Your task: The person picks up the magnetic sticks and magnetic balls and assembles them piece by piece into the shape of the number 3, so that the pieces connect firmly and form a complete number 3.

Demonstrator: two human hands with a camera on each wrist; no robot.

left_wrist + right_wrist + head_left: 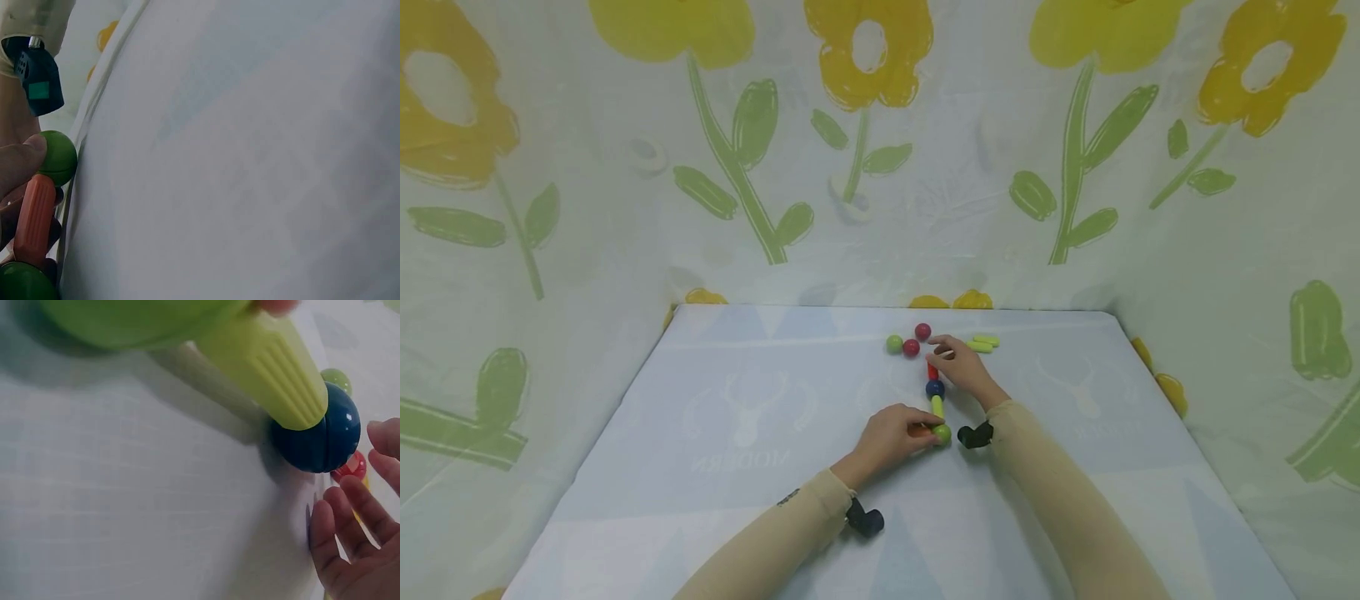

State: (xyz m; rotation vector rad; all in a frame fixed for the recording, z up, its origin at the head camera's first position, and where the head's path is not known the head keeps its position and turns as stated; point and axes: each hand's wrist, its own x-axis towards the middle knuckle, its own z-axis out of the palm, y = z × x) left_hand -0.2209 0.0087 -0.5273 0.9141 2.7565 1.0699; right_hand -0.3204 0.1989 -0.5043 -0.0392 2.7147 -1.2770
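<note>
My left hand [891, 435] grips a green ball [942, 435], its thumb pressed on a green ball [59, 156] in the left wrist view. An orange rod [34, 219] runs from that ball to another green ball [25, 282], with fingers behind it. From the gripped end, a yellow-green rod [937, 407] leads away to a dark blue ball [935, 389], followed by a red rod [932, 370]. My right hand [964, 367] hovers at the red rod's far end. In the right wrist view its fingers [362, 506] are spread, beside the blue ball [334, 431].
Beyond the hands lie a loose green ball [894, 343] and two red balls [911, 347]. Yellow-green rods [983, 342] rest right of the right hand. A pale patterned cloth [737, 492] covers the table, and flower-printed curtains [955, 183] enclose it.
</note>
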